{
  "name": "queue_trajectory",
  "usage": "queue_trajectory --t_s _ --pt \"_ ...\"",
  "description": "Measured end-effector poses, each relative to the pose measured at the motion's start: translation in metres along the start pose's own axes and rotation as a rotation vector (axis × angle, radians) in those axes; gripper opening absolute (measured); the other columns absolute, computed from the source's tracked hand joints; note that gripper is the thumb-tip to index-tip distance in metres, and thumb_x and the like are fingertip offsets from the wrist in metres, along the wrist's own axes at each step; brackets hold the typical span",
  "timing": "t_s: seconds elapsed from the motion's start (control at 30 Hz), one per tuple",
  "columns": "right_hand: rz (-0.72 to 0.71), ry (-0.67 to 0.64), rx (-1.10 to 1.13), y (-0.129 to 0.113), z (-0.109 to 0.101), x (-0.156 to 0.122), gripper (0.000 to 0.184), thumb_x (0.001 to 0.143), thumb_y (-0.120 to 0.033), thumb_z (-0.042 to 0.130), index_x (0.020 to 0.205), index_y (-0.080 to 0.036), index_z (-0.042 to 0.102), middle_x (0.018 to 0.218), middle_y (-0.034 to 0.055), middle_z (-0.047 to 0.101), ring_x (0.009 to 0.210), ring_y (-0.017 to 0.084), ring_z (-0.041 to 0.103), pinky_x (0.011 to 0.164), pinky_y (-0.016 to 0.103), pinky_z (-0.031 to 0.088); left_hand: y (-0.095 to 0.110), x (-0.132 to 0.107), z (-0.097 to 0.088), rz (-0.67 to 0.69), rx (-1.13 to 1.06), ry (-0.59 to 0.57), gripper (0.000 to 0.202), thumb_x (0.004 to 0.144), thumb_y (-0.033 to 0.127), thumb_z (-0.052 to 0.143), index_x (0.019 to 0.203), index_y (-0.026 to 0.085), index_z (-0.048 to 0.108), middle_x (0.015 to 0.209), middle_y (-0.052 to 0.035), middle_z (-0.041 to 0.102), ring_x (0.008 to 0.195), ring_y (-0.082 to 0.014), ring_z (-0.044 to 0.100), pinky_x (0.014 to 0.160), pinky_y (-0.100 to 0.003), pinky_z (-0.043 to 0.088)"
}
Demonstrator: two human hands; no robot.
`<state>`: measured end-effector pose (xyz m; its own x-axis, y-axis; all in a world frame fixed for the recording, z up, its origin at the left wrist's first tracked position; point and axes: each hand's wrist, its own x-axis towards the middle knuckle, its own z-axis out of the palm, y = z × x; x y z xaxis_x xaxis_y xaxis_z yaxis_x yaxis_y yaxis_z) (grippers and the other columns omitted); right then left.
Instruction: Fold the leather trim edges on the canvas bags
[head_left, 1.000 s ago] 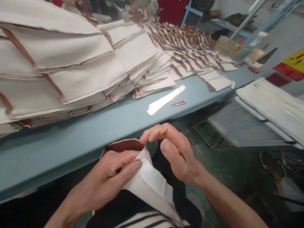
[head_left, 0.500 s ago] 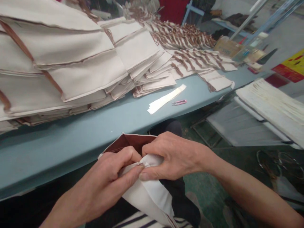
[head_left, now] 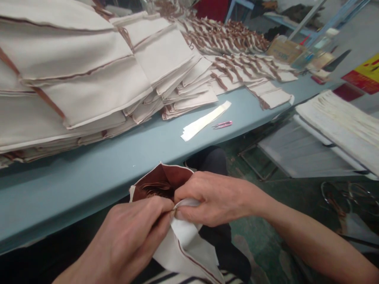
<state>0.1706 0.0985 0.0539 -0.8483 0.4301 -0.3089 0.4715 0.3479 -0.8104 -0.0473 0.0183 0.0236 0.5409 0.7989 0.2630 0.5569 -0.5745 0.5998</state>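
A cream fabric bag piece point(head_left: 194, 242) with a brown lining point(head_left: 176, 177) rests over my lap, its mouth partly open toward the table. My left hand point(head_left: 133, 228) is closed, thumb and fingers pinching the bag's folded edge. Right beside it, my right hand point(head_left: 219, 199) grips the same edge from the other side, the fingertips of both hands nearly meeting. Bunched brown material shows inside the bag. What lies between the fingertips themselves is hidden.
On the blue-grey table point(head_left: 148, 148) lie pink thread snips point(head_left: 222, 125), white strips point(head_left: 205, 121) and big stacks of cream pieces point(head_left: 97, 86). Several brown-and-cream bundles point(head_left: 231, 37) lie behind. To the right, a rack point(head_left: 308, 154) bears pale cloth point(head_left: 346, 130).
The bag's mouth gapes wider and shows more of the brown inside. My left hand has shifted slightly lower, and the hanging flap has turned to show a brown seam line.
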Motion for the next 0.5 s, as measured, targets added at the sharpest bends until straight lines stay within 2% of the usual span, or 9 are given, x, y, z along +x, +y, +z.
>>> queue_trajectory --t_s 0.17,0.3,0.4,0.47,0.5 --pt "-0.130 0.154 0.215 0.017 0.023 0.001 0.022 0.088 -0.015 0.061 0.067 -0.019 0.053 0.061 -0.0081 0.043 0.057 0.008 0.041 0.058 0.022 0.031 -0.006 -0.013 0.004 0.071 0.164 0.061 0.014 0.114 0.022 0.045 0.115 0.027 0.057 0.082 0.0014 0.078 0.065 -0.0175 0.075 0.062 -0.029 0.049" --pt "-0.145 0.319 0.428 0.026 0.045 0.002 0.013 0.088 -0.020 0.061 0.076 -0.018 0.064 0.065 -0.0075 0.050 0.057 0.007 0.043 0.057 0.020 0.035 -0.012 -0.020 0.004 0.060 0.085 0.071 0.021 0.113 0.019 0.047 0.125 0.028 0.061 0.089 -0.0007 0.081 0.074 -0.0182 0.076 0.071 -0.029 0.053" --pt "-0.123 0.311 0.447 0.028 0.048 0.004 0.016 0.089 -0.024 0.065 0.075 -0.018 0.063 0.065 -0.0075 0.049 0.057 0.007 0.043 0.057 0.020 0.036 -0.016 -0.014 0.001 -0.050 -0.108 0.038 0.012 0.109 0.022 0.059 0.113 0.029 0.068 0.090 0.0020 0.081 0.074 -0.0144 0.076 0.070 -0.023 0.053" --pt "-0.110 0.303 0.362 0.029 0.043 0.004 0.018 0.089 -0.027 0.065 0.074 -0.018 0.062 0.065 -0.0066 0.051 0.059 0.009 0.047 0.059 0.022 0.036 -0.017 -0.006 0.000 -0.202 -0.219 0.003 0.009 0.106 0.027 0.063 0.103 0.027 0.072 0.082 0.0041 0.079 0.066 -0.0124 0.071 0.063 -0.021 0.050" --pt "-0.110 0.316 0.297 0.030 0.039 0.004 0.016 0.090 -0.027 0.065 0.076 -0.018 0.063 0.067 -0.0055 0.054 0.061 0.010 0.051 0.061 0.023 0.037 -0.016 -0.002 0.000 -0.289 -0.274 -0.031 0.015 0.106 0.032 0.063 0.098 0.026 0.074 0.077 0.0042 0.076 0.062 -0.0122 0.067 0.058 -0.020 0.049"
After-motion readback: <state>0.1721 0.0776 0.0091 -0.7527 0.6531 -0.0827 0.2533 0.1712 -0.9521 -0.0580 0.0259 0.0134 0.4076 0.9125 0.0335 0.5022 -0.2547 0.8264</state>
